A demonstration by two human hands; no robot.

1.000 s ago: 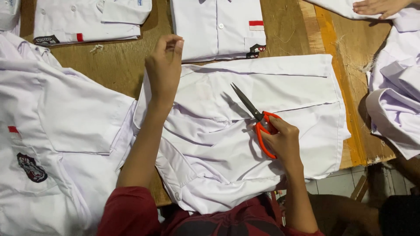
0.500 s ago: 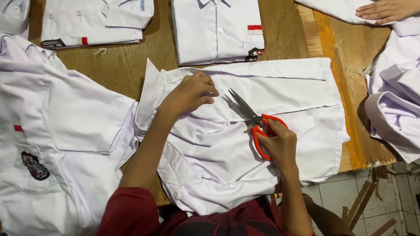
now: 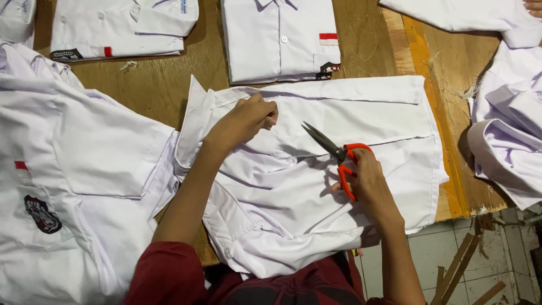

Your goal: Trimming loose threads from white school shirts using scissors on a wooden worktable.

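1. Trimming step, I judge: the left hand (image 3: 245, 118) pinches the white shirt (image 3: 316, 186) near its collar, fingers together on the cloth.
2. The right hand (image 3: 367, 183) grips the orange-handled scissors (image 3: 339, 153), blades seemingly closed.
3. Next calls for careful aim at loose threads.
4. The shirt lies rumpled on the table (image 3: 169, 85).

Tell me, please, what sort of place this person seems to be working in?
Probably a garment workshop or finishing table. Several folded white shirts lie in rows on a worn wooden table, the right hand holds orange-handled scissors over an open shirt, and loose threads litter the table edge.
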